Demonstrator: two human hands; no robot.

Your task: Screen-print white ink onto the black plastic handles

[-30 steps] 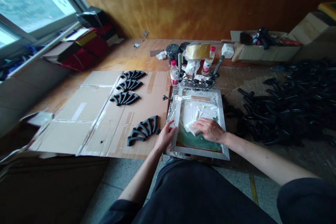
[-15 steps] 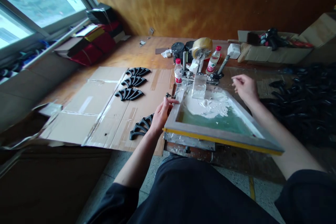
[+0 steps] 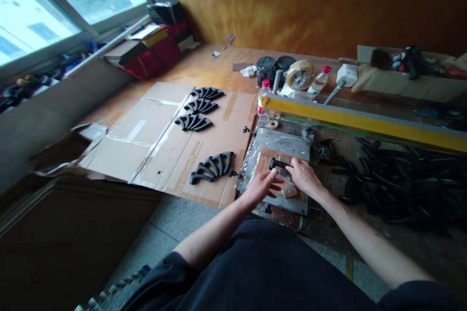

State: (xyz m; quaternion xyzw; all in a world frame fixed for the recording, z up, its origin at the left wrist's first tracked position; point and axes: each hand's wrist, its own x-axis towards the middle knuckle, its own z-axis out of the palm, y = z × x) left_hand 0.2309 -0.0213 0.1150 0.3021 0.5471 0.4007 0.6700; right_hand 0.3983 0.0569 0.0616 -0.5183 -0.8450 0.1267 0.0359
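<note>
Over the metal base plate (image 3: 262, 143) both hands work close together. My right hand (image 3: 305, 175) pinches one end of a black curved plastic part (image 3: 280, 163), which lies above a brown block on the plate. My left hand (image 3: 263, 185) is just to its left, fingers spread and holding nothing; whether a fingertip touches the part I cannot tell. The screen printing frame (image 3: 365, 119) is tilted up behind the plate, its yellow front edge facing me. On the cardboard (image 3: 175, 155) to the left lie rows of similar black parts (image 3: 212, 167).
A heap of black parts (image 3: 397, 180) spreads over the right side of the table. Behind the plate stand red-capped bottles (image 3: 265, 88), dark tubs (image 3: 266, 70) and a tape roll (image 3: 299, 74). An open carton (image 3: 386, 82) sits at the back right, red boxes (image 3: 140, 64) by the window.
The printing frame has swung up off the base plate. Both hands have left its sides and come together over the plate, and a black part is now in my right hand. The view has shifted.
</note>
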